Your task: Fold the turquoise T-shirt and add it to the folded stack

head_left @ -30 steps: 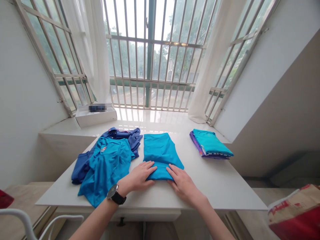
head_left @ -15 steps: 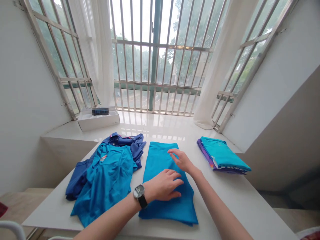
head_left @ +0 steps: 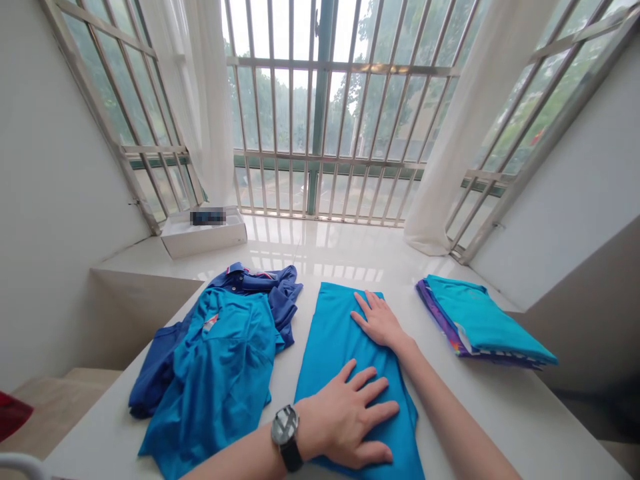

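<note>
A blue shirt (head_left: 330,333), folded into a long rectangle, lies on the white table (head_left: 505,427) in front of me. My left hand (head_left: 350,413), with a black-strapped watch (head_left: 286,430) at the wrist, rests on its near half, fingers spread. Farther up, my right hand (head_left: 381,320) lies flat on the cloth near the far right corner, fingers apart. Neither hand grips anything. To the left a loose blue shirt (head_left: 215,373) with a small chest logo is spread over a dark blue polo shirt (head_left: 255,281).
At the right sits a stack of folded shirts (head_left: 490,320), turquoise above purple. A white box (head_left: 205,240) stands at the back left by the barred window (head_left: 320,160). White curtains (head_left: 450,147) hang on both sides. A white curved rail (head_left: 23,461) shows at the lower left.
Both hands have come down flat onto the folded shirt with fingers spreading; before, they were more curled over it. The view has shifted, so things appear farther right and nearer.
</note>
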The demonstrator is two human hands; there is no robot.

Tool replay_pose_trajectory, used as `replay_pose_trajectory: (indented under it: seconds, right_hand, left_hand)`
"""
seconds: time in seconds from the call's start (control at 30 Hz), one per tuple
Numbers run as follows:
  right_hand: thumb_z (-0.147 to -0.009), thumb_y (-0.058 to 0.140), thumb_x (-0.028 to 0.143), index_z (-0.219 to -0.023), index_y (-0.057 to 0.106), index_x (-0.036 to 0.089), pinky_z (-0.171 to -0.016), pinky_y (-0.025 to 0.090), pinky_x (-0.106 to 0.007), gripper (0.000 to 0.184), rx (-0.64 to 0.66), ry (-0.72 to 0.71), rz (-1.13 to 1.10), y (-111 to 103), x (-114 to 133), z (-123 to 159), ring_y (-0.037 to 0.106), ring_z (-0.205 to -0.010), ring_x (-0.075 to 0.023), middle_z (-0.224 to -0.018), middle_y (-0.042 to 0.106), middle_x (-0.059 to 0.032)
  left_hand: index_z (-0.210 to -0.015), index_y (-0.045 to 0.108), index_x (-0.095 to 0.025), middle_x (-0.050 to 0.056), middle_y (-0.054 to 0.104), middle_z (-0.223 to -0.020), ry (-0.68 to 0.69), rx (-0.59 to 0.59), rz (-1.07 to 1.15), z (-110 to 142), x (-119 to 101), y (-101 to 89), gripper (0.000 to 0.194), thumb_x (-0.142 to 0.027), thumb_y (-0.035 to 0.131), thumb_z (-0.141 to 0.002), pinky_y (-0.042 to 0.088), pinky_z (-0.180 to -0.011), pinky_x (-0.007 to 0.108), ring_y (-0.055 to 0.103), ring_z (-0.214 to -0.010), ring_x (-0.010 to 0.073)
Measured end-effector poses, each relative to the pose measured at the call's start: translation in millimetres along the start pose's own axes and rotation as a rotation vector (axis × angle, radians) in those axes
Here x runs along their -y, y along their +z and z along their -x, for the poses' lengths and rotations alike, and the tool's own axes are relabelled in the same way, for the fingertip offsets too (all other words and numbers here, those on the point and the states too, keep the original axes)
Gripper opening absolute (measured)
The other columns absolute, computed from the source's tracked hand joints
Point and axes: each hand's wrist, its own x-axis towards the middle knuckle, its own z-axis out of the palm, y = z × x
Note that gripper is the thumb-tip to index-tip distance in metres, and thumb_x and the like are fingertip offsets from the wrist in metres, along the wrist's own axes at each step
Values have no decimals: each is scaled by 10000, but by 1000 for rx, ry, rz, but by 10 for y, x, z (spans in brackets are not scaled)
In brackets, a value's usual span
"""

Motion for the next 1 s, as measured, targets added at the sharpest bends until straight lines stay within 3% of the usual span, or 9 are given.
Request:
replay_pose_trajectory:
  seconds: [0.17,0.27,0.33,0.43,0.53,0.63,0.73,0.87,1.0]
  right_hand:
    - [-968,235,644,-1564,213,256,-1188,133,-449,712,-12,96,35,2,-414,63,180,-1491,-287,-1632,195,-97]
    - [-974,272,609,-1554,256,224,-1184,148,-452,697,-23,138,44,-53,-531,59,208,-1481,-299,-1622,222,-115]
    - [-985,306,537,-1531,321,173,-1186,153,-435,657,-86,122,56,-105,-465,4,207,-1479,-303,-1616,232,-138]
    - [-1000,295,442,-1507,372,155,-1196,146,-382,587,-190,-24,33,-155,-161,-144,186,-1488,-264,-1615,238,-128]
    - [-992,296,505,-1525,334,162,-1198,148,-382,635,-116,-95,-23,-126,211,-298,182,-1491,-257,-1615,247,-115]
    - [-981,262,566,-1542,279,126,-1200,115,-415,714,-29,-11,-26,-44,436,-387,157,-1496,-278,-1623,210,-129]
    - [-978,232,580,-1550,250,110,-1195,100,-415,740,-22,45,-14,-3,485,-417,157,-1494,-278,-1627,193,-132]
    - [-960,275,598,-1519,337,130,-1171,152,-406,732,-49,37,-19,-45,481,-449,261,-1448,-301,-1581,319,-146]
    - [-972,282,554,-1492,387,139,-1170,157,-397,674,-122,54,-40,-38,510,-502,297,-1428,-294,-1552,371,-146]
  left_hand:
    - [-1471,410,-262,116,373,-1550,-60,0,-21,66,236,-74,704,-686,433,-909,235,-1148,601,305,-1430,379]
    - [-1471,415,-263,118,353,-1561,-105,-32,-37,58,331,-78,712,-693,433,-904,210,-1159,597,291,-1436,381]
    - [-1487,388,-264,113,328,-1575,-102,-42,-39,39,310,-53,721,-702,393,-914,184,-1168,597,266,-1449,371]
    - [-1515,334,-257,115,300,-1587,-107,-45,-57,21,198,11,728,-695,341,-933,171,-1165,611,237,-1460,367]
    - [-1534,292,-249,124,274,-1596,-127,-48,-85,35,97,65,726,-672,336,-945,168,-1158,622,222,-1463,375]
    - [-1545,259,-245,137,243,-1605,-138,-45,-68,61,66,56,747,-679,334,-942,159,-1150,639,208,-1464,391]
    - [-1501,355,-265,131,321,-1573,-146,-35,-17,52,98,-12,725,-708,322,-929,216,-1131,630,288,-1430,389]
    - [-1300,569,-266,84,570,-1361,-258,-118,59,-25,159,-53,532,-616,346,-967,394,-1050,494,531,-1218,294]
    - [-1372,501,-241,110,465,-1468,-342,-216,14,-60,157,67,534,-554,453,-941,330,-1113,522,417,-1334,331]
